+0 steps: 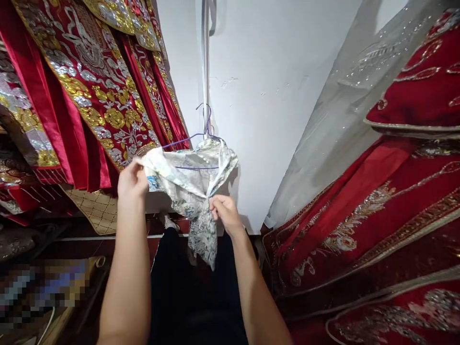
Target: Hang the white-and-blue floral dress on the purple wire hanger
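Note:
A pale patterned shirt [187, 184] with grey and blue print hangs in front of me, partly on a purple wire hanger [196, 167]. My left hand [132, 181] pinches the shirt's edge at the left and pulls it outward, past the hanger's left arm. Lower and to the right, my right hand [224, 211] has its fingers closed on the shirt's front edge below the neckline. The hanger's hook rises beside a thin white pole [205, 57]. Below my right hand the lower part of the shirt hangs down in folds.
Red garments with gold and silver embroidery [104, 86] hang on the left. On the right are red embroidered garments [377, 206] and a sheer sparkly cover [323, 124]. A white wall [266, 96] stands behind the pole. At lower left is a wooden surface [59, 321], partly blurred out.

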### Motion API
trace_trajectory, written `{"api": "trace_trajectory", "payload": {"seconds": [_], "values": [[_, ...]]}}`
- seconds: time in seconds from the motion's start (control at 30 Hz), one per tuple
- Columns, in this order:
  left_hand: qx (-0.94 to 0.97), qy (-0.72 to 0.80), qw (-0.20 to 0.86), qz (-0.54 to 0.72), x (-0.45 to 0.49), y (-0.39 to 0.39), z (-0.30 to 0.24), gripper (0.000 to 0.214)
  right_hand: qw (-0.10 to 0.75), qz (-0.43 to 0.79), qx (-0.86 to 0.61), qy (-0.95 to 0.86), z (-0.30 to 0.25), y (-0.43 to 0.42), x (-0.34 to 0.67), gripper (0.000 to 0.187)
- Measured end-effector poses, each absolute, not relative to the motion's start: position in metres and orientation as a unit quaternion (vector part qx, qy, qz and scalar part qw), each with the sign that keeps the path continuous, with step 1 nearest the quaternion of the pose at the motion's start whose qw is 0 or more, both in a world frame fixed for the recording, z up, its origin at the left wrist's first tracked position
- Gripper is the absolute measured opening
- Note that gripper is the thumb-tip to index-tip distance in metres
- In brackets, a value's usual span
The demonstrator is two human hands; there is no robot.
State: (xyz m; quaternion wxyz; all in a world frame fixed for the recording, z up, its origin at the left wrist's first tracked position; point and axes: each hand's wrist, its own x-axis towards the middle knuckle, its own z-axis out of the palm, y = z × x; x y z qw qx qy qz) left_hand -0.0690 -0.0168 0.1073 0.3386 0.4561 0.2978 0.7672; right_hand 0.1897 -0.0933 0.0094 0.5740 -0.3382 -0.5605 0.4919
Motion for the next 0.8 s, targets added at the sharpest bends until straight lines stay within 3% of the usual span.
{"api": "trace_trajectory", "payload": {"seconds": [0.27,0.63,0.8], "values": [[0.199,0.273,0.568,0.75,-0.001,-0.071,-0.017,0.014,0.635,0.524,-0.363,-0.436,-0.008,-0.119,0.186,0.025],[0.405,0.452,0.504,0.614,0.015,-0.078,-0.038,0.028,0.628,0.53,-0.368,-0.435,0.0,-0.132,0.211,0.027],[0.347,0.392,0.511,0.681,0.017,-0.09,-0.025,0.028,0.549,0.552,-0.41,-0.476,-0.006,-0.128,0.219,0.027]]}}
